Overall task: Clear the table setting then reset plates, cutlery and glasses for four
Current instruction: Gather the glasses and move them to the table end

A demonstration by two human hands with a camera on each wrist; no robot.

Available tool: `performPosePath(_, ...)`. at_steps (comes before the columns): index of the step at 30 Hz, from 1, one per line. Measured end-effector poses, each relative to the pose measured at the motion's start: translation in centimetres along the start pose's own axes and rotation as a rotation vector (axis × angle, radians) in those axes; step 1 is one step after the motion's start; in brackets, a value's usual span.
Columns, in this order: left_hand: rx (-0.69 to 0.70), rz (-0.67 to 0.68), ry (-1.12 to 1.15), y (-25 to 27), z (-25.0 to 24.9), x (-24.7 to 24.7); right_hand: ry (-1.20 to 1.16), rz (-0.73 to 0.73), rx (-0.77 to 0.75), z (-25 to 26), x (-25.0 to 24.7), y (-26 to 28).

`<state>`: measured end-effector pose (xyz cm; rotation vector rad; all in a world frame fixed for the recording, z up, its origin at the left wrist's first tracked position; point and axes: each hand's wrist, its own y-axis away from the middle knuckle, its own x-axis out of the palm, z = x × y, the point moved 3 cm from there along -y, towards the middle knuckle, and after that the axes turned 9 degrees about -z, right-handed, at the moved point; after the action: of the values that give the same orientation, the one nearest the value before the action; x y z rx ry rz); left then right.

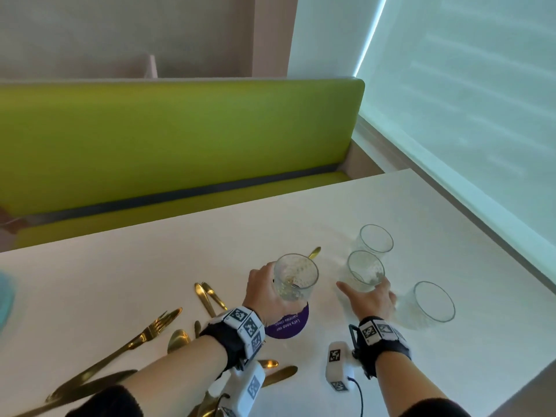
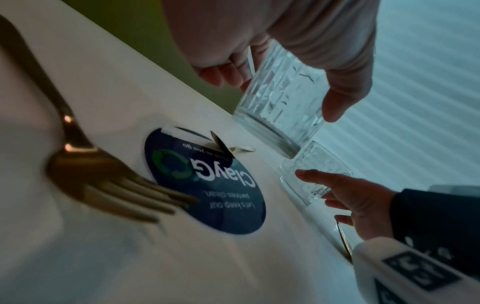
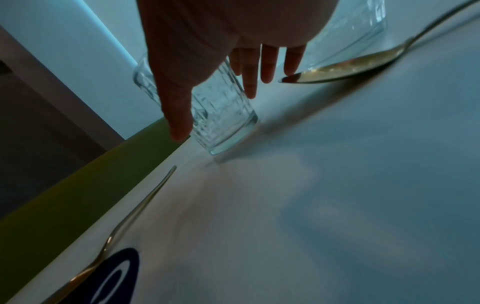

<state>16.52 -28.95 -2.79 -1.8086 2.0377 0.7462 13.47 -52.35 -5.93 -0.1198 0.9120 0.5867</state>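
At the far left of the white table (image 1: 126,266) lies your gold cutlery — a fork (image 1: 114,352) with slim tines, a dark-bladed knife (image 1: 90,383) beside it, a spoon bowl (image 1: 178,340) and two more handles (image 1: 207,297) crossed in a narrow V. All of it is smooth, polished metal, lying flat on the matt top.

Your left hand (image 1: 264,299) is wrapped around a clear glass (image 1: 296,276), thumb on one side and fingers on the other; the glass has ribbed, cut-pattern walls and a thick base, and the left wrist view shows that base lifted off the table. Under it sits a round purple sticker (image 1: 287,325) with white lettering.

Your right hand (image 1: 371,299) reaches around a second ribbed glass (image 1: 365,270) that stands on the table — its fingers are spread and fairly straight alongside the wall, not clamped. A third glass (image 1: 376,238) stands just behind it, and a fourth (image 1: 433,302) just to the right of your hand.

Beyond the glasses the table runs bare to its right edge by the pale blind (image 1: 466,100); the far edge meets a green padded bench (image 1: 180,139).
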Motion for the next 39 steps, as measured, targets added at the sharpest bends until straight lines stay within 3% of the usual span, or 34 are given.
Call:
performPosePath(8, -0.068, -0.048, 0.129, 0.8, 3.0, -2.9, -0.047, -0.035, -0.026, 0.9, 0.0, -0.2)
performPosePath(15, -0.072, -0.101, 0.209, 3.5, 4.8, -8.5, -0.094, -0.002, -0.221, 4.4, -0.2, 6.7)
performPosePath(25, -0.136, -0.26, 0.214, 12.4, 14.4, -21.5, -0.142, 0.293, -0.456, 8.5, 3.4, 26.9)
performPosePath(32, -0.276, -0.407, 0.204, 19.3, 23.9, -31.8, -0.027, 0.604, -0.6, 8.6, 8.9, 42.7)
performPosePath(39, -0.415, -0.586, 0.197, 24.8, 31.9, -38.9, 0.077, 0.763, -0.698, 9.0, 14.7, 53.7)
